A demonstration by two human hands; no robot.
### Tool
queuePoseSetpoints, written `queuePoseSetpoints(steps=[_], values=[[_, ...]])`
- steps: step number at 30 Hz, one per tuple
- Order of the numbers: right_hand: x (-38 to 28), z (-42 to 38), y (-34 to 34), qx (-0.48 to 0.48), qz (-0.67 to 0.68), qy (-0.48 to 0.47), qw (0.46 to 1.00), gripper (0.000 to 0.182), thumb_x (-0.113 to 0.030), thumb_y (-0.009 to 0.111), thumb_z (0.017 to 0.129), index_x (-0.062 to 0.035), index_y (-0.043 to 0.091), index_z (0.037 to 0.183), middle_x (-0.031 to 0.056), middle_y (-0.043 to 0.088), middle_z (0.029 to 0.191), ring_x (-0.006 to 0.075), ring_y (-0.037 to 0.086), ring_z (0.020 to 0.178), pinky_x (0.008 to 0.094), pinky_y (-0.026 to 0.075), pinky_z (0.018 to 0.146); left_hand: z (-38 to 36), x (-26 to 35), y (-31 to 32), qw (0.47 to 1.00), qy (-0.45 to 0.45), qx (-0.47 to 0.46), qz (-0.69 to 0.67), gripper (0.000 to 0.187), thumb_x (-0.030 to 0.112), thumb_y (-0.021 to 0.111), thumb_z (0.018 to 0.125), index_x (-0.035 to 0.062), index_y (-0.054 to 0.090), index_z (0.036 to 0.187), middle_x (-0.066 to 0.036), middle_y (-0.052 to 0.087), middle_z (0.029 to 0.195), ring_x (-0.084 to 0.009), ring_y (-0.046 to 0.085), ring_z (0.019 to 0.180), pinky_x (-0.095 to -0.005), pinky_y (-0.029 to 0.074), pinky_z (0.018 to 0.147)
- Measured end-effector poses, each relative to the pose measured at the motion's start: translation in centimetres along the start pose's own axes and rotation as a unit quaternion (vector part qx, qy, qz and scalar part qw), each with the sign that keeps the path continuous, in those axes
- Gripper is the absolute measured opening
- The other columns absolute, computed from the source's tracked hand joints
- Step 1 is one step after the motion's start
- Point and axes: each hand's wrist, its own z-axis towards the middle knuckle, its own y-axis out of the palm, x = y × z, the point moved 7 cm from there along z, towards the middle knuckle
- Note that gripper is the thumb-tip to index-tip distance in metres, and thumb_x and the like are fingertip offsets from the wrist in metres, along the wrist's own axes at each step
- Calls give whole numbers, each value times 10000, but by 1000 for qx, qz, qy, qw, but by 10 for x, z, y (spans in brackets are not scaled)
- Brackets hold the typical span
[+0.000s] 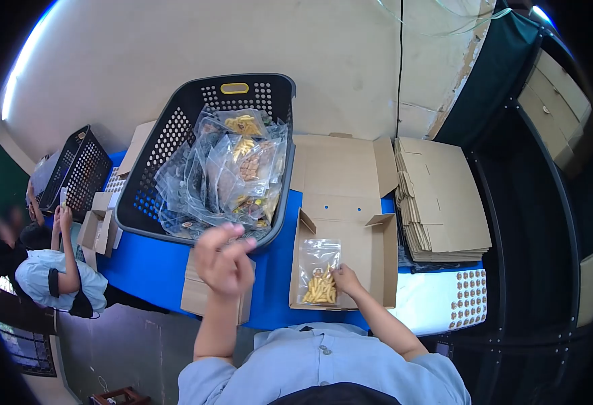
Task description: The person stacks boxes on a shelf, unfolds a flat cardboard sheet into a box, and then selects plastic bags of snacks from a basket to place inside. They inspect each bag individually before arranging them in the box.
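Note:
My left hand (225,261) is raised over the near edge of a black basket (286,196), its fingers apart and nothing seen in them. Clear bags (222,169) with yellow and brown pieces are heaped in the basket. Right of it, an open cardboard box (367,253) lies on the blue table (269,283). One clear bag of yellow sticks (320,287) rests at the box's left side. The fingers of my right hand (347,279) are closed at that bag's right edge, over the box's near part.
Flattened cardboard boxes (445,202) are stacked at the right, behind a sheet of round stickers (468,297). Folded cardboard (202,293) lies below the basket. At the far left, a person (63,277) stands near another black basket (87,169) and a small open box (98,229).

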Motion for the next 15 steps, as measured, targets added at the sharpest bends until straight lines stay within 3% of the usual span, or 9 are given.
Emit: queuePoseSetpoints(steps=[2, 3, 4, 6, 8, 10, 12, 14, 15], values=[[-16, -13, 6, -174, -126, 141, 966, 400, -360, 522, 941, 29, 614, 937, 240, 651, 917, 228, 660, 893, 347, 514, 766, 18, -32, -1, 998, -57, -17, 14, 233, -88, 542, 731, 91, 665, 816, -83, 650, 928, -261, 621, 879, -362, 489, 778], [-9, -8, 10, -211, -181, 134, 951, 457, -416, 517, 931, 19, 643, 872, 244, 659, 922, 284, 658, 921, 407, 514, 806, 28, -42, -2, 998, -58, -15, 17, 233, -88, 542, 731, 91, 665, 816, -83, 650, 928, -261, 621, 879, -362, 489, 778], [-19, -9, 6, -212, -183, 131, 951, 457, -416, 517, 931, 19, 643, 872, 244, 659, 922, 284, 658, 921, 407, 514, 806, 37, -57, -2, 995, -92, -25, 26, 216, -92, 544, 737, 69, 662, 820, -94, 650, 922, -266, 623, 877, -358, 487, 782], [-40, -9, -16, -138, -342, 97, 924, 484, -452, 524, 915, 16, 630, 980, 228, 637, 1010, 327, 633, 957, 440, 496, 835, 46, -80, -4, 990, -131, -34, 39, 200, -96, 546, 743, 47, 659, 825, -105, 649, 916, -271, 624, 876, -354, 485, 787], [-70, 0, -43, 16, -332, 2, 943, 440, -390, 592, 883, 12, 591, 1060, 207, 582, 1091, 347, 605, 980, 450, 483, 852, 52, -97, -17, 989, -136, 19, 52, 186, -102, 544, 751, 24, 653, 836, -109, 649, 903, -270, 629, 872, -346, 486, 791], [-120, 10, -75, 130, -274, -135, 943, 390, -294, 636, 855, -7, 554, 1107, 183, 530, 1125, 356, 588, 982, 456, 475, 849, 57, -111, -25, 987, -139, 37, 70, 178, -101, 539, 760, 17, 650, 835, -111, 648, 899, -255, 632, 866, -334, 486, 793], [-198, 4, -109, 221, -208, -249, 920, 249, -171, 630, 857, -20, 577, 1047, 150, 563, 1042, 326, 601, 915, 415, 489, 804, 64, -127, -28, 984, -159, 62, 51, 166, -96, 529, 775, 9, 644, 832, -114, 645, 893, -248, 630, 863, -333, 484, 796], [-260, 13, -128, 204, -64, -309, 927, 160, -77, 599, 855, -24, 590, 1006, 143, 565, 1000, 312, 598, 899, 386, 485, 779, 52, -152, -19, 973, -187, 131, 37, 133, -77, 537, 789, 5, 635, 825, -117, 638, 871, -250, 626, 850, -330, 481, 801], [-301, 11, -135, 212, -48, -359, 908, 129, -56, 595, 849, -23, 601, 974, 132, 573, 972, 304, 598, 883, 364, 484, 769, 48, -162, -10, 972, -217, 86, 34, 130, -76, 538, 788, 6, 632, 822, -113, 638, 861, -248, 627, 847, -326, 479, 796]])
